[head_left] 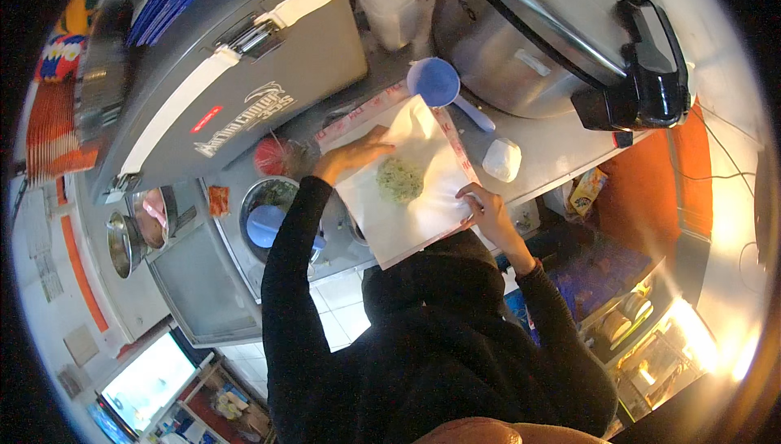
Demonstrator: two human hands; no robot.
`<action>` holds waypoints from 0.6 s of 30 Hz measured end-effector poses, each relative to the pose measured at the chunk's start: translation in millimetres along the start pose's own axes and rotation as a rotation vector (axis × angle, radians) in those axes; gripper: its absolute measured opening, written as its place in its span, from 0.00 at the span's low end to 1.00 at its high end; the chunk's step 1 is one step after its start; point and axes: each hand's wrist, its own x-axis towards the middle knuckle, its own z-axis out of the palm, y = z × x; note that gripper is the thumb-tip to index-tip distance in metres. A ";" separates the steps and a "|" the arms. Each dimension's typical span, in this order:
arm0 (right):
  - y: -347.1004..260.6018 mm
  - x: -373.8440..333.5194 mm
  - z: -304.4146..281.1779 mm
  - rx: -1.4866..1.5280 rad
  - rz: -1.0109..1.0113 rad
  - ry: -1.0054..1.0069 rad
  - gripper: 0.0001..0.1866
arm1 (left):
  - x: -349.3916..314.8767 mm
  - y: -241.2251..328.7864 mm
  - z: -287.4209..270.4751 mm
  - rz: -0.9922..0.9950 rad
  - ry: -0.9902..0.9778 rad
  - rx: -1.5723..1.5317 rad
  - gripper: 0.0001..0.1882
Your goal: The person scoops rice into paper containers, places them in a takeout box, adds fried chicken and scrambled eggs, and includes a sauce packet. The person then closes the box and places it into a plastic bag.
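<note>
Left hand (pixel 358 156) lies spread on the white paper (pixel 403 220), near its upper left; right hand (pixel 486 211) seemingly pinches its right edge. Both likely steady it beneath the greenish food mound (pixel 399 179).

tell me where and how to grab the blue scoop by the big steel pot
Probably by its slim handle, from the right hand side: the blue scoop points its handle toward the picture's lower right, while its wide round cup sits farther away.
</note>
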 end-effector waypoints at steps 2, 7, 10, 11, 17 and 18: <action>5.6 -1.9 -5.4 0.005 -0.154 0.028 0.20 | -6.2 4.3 18.1 0.214 -0.011 -0.045 0.28; -7.9 -7.1 -6.1 -0.108 -0.223 -0.025 0.19 | -15.7 53.1 98.2 0.001 0.340 0.387 0.29; -4.8 -2.8 5.5 -0.210 -0.312 0.115 0.19 | -19.1 57.3 121.5 -0.022 0.493 0.494 0.31; -8.2 -1.2 11.5 -0.222 -0.302 0.167 0.18 | -18.6 55.6 126.5 -0.028 0.549 0.488 0.31; -51.2 55.1 17.1 -0.645 -0.781 0.566 0.06 | -21.4 50.6 147.7 -0.045 0.689 0.765 0.31; -48.9 67.0 19.0 -0.571 -0.802 0.525 0.06 | -21.5 35.5 156.0 -0.064 0.684 1.037 0.32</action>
